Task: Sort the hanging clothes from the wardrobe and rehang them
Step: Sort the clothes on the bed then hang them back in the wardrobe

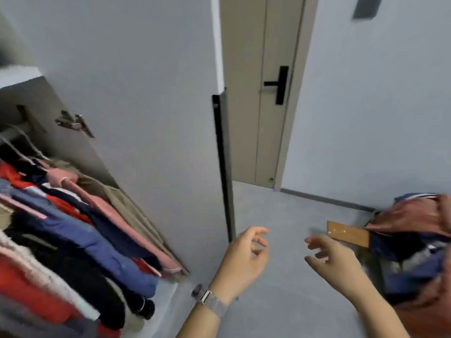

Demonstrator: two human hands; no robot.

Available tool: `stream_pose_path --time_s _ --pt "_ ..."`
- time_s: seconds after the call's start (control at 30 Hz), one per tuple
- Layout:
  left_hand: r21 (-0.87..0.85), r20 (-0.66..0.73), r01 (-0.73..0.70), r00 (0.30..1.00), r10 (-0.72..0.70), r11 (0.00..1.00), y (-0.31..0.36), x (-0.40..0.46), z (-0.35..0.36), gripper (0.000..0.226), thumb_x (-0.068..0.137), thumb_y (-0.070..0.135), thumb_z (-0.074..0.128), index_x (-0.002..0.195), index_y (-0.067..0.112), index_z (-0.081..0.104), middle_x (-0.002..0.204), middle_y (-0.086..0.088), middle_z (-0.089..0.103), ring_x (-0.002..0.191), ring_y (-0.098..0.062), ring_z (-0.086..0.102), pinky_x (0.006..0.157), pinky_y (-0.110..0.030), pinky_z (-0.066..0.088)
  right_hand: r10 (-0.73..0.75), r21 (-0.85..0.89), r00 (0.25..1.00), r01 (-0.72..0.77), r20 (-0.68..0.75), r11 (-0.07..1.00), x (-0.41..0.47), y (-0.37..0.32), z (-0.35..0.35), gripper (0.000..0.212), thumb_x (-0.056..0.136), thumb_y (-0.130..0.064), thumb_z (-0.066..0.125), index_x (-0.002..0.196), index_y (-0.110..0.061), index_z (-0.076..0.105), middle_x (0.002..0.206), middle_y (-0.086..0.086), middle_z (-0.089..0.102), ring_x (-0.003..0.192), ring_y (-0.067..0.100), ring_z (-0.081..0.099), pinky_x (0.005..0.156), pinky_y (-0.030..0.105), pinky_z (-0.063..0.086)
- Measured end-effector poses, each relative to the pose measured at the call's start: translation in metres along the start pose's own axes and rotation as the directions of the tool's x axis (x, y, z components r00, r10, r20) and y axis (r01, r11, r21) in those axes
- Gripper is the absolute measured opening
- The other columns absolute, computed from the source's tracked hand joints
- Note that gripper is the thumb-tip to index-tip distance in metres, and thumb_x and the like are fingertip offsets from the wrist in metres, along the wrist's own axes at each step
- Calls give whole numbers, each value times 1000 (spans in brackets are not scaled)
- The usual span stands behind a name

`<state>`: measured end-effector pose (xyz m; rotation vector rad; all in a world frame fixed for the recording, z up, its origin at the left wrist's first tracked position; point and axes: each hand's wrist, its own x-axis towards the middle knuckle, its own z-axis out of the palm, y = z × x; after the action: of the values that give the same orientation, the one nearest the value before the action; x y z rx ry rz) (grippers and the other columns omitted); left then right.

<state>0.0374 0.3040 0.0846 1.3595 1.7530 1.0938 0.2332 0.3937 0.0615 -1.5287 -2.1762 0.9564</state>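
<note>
Hanging clothes (80, 223) packed on the rail inside the wardrobe (136, 69), far left, well apart from both hands. Left hand (244, 257), w/ a woven watch band (214, 304) on the wrist, hangs in mid-air over the grey floor (280, 301), fingers loosely curled, holding nothing. Right hand (334, 262) just beside it, fingers spread & relaxed, empty too. Pile of clothes (415, 245) sits at right, near the right hand but not touching. Closed door (263, 93) behind.
</note>
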Motion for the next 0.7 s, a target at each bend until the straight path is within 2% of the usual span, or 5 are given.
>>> stream_pose_path --time_s 0.13,0.3,0.4,0.53,0.7 --pt "68 191 -79 980 65 995 39 48 110 32 86 13 56 115 27 55 93 13 55 66 1 56 67 -9 41 183 43 963 -178 -196 983 -29 101 -78 41 73 -12 77 101 -32 56 95 -11 64 78 8 61 73 29 49" --pt "143 330 -183 935 127 973 80 98 209 38 85 18 56 120 33 52 103 11 51 67 -2 57 76 -21 48 393 116 842 -378 -369 919 -64 194 -144 45 65 -4 80 99 -25 60 88 -1 67 73 16 61 65 17 39" --pt "227 397 -251 906 146 941 88 132 248 41 86 20 56 124 34 48 109 12 46 74 -4 59 79 -28 51 488 194 771 -450 -409 872 -68 235 -159 49 63 2 81 100 -21 58 92 6 64 75 20 58 63 17 41" --pt "302 483 -338 860 162 891 89 190 290 44 88 26 56 128 37 42 118 14 42 85 -4 57 78 -29 52 579 239 688 -532 -438 812 -50 289 -162 57 61 -5 82 105 -27 54 104 4 59 99 25 54 83 42 49" --pt "231 607 -420 767 208 878 108 272 357 46 87 29 59 129 37 41 119 13 42 90 -1 54 78 -18 47 641 266 620 -592 -452 761 0 337 -193 57 67 -23 75 119 -26 53 115 -4 55 111 15 51 91 36 47"
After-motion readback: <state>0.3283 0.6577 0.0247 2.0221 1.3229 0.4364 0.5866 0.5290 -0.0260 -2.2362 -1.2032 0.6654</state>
